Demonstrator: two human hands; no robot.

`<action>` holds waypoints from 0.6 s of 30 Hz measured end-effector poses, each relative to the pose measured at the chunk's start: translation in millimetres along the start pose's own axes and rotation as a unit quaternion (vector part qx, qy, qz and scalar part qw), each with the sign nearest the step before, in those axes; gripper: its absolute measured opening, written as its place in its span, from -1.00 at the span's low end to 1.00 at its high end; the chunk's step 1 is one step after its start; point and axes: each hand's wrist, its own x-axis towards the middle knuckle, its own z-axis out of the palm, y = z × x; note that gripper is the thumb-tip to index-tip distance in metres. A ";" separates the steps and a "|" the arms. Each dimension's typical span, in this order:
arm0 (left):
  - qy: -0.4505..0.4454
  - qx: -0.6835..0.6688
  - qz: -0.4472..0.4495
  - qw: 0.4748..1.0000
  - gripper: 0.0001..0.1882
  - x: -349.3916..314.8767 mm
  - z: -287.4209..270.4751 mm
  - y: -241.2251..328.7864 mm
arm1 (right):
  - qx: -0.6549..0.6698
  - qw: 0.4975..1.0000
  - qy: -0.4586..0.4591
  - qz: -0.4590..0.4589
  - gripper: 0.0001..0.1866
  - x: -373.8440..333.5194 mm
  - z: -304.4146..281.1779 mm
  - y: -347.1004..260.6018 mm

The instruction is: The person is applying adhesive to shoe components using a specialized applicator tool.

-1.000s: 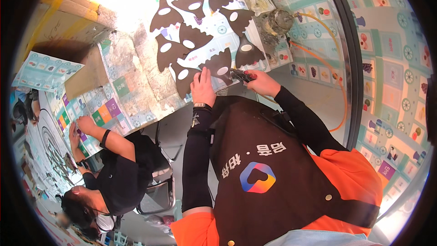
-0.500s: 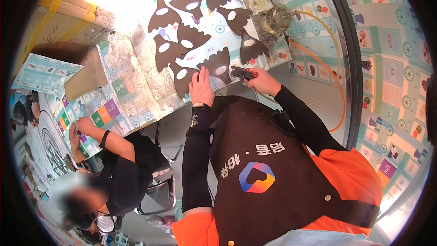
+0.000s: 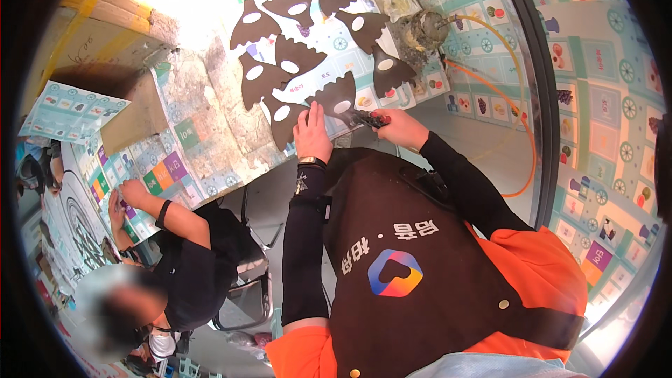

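A dark brown cut piece (image 3: 327, 98) with a scalloped edge and a white oval lies near the table's front edge. My left hand (image 3: 313, 136) rests its outstretched fingertips on that piece's left corner. In my right hand (image 3: 402, 129) is a small dark spray gun (image 3: 367, 119) with red parts. Its front end is at the narrow lower end of the brown piece; whether they touch I cannot tell. Several similar brown pieces lie beyond, among them one (image 3: 285, 120) just left of my left hand and another (image 3: 392, 72) to the right.
Printed sheets cover the table (image 3: 217, 119). An orange hose (image 3: 535, 161) and a yellow hose (image 3: 514, 49) hang at the right, beside a dark upright frame (image 3: 549, 98). A grimy lump (image 3: 420, 30) sits at the table's right edge. At the left a co-worker (image 3: 185, 252) handles printed sheets.
My right hand has moved slightly left and down, bringing the spray gun over the narrow end of the brown piece. My left hand stays on the corner.
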 end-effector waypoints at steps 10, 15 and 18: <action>0.000 0.004 0.006 1.000 -0.32 -1.2 0.3 -0.9 | 0.140 0.987 0.075 0.022 -0.82 -7.6 -10.7 -0.3; -0.002 0.004 0.003 1.000 -0.33 -1.6 0.5 -1.7 | 0.101 0.992 -0.032 0.070 -0.85 -12.3 -11.5 -7.2; 0.001 0.004 0.004 1.000 -0.33 -1.2 0.8 -0.1 | 0.141 0.990 -0.007 0.011 -0.82 -4.8 -6.0 -0.5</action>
